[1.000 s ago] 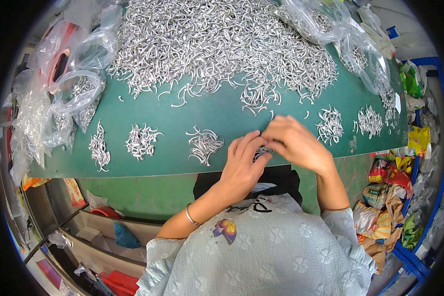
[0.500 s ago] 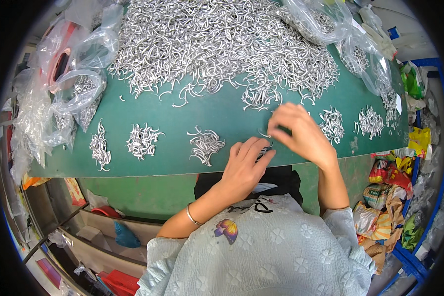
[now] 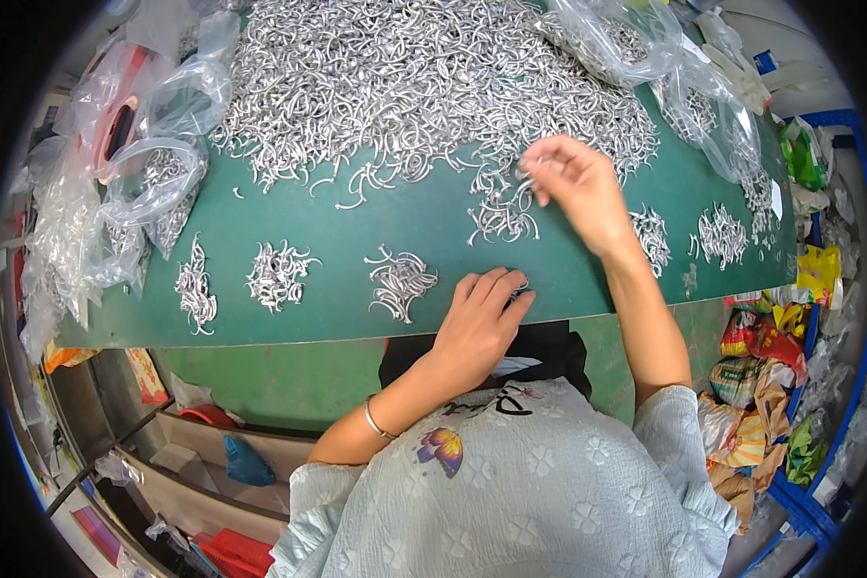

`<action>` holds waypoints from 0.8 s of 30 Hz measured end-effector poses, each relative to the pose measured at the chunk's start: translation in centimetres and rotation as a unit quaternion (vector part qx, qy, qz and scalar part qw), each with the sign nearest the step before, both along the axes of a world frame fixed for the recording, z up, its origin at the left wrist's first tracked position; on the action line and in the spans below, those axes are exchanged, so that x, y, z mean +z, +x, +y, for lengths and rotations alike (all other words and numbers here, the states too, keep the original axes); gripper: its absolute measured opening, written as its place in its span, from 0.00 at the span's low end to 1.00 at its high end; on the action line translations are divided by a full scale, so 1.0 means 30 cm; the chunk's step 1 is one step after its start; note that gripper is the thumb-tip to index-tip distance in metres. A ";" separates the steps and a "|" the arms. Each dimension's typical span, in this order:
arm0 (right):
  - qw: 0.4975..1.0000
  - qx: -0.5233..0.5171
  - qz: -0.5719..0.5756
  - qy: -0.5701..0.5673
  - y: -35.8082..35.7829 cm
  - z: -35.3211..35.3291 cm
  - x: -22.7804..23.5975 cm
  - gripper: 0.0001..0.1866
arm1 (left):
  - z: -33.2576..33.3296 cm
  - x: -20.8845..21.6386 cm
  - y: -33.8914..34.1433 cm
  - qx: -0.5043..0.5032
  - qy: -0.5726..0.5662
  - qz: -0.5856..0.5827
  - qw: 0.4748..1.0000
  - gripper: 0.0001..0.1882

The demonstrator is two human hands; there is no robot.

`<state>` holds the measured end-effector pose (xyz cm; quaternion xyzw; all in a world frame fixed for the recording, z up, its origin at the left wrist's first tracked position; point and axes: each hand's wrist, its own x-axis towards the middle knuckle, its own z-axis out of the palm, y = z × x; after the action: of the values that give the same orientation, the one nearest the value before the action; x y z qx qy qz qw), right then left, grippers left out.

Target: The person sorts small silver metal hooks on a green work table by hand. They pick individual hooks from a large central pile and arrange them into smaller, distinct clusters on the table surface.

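A big heap of small curved silvery metal pieces (image 3: 385, 87) spreads over the far part of the green table (image 3: 308, 212). My right hand (image 3: 576, 188) is over the heap's near edge, thumb and fingers pinched round what looks like one curved piece. Just below its fingertips lies a loose cluster of pieces (image 3: 501, 217). Close to the table's near edge my left hand (image 3: 477, 323) rests with curled fingers, a few metal pieces (image 3: 516, 289) partly showing between thumb and index finger. Most of what it holds is hidden.
Small piles stand along the near edge: left (image 3: 196, 289), beside it (image 3: 279, 275), and nearer my left hand (image 3: 402, 284). More piles (image 3: 722, 236) lie at right. Clear plastic bags (image 3: 149, 183) crowd the left side; others (image 3: 713, 116) hold pieces at far right.
My right hand has moved away from my left hand, up to the heap's near edge. The loose cluster there has shifted a little nearer. My left hand has stayed in place.
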<state>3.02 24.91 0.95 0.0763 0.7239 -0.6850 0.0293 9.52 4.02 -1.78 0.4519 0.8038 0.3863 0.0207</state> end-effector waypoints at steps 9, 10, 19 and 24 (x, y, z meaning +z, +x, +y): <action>0.866 0.105 0.212 0.441 0.072 -0.005 0.045 0.24 | 0.003 -0.007 0.004 0.007 0.022 -0.011 1.000 0.22; 0.864 0.130 0.226 0.430 0.071 -0.033 0.030 0.24 | 0.002 -0.006 0.004 0.007 0.024 -0.013 1.000 0.22; 0.971 -0.060 0.070 0.220 0.045 0.035 -0.036 0.07 | 0.003 -0.009 0.004 0.012 0.039 -0.023 0.999 0.20; 0.969 -0.103 -0.035 0.221 0.072 0.082 0.058 0.07 | 0.005 -0.009 0.004 0.017 0.046 -0.024 0.998 0.18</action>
<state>5.17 27.37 2.68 0.1795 0.8440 -0.5044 -0.0336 9.64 4.16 -2.05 0.4293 0.7919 0.4341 0.0122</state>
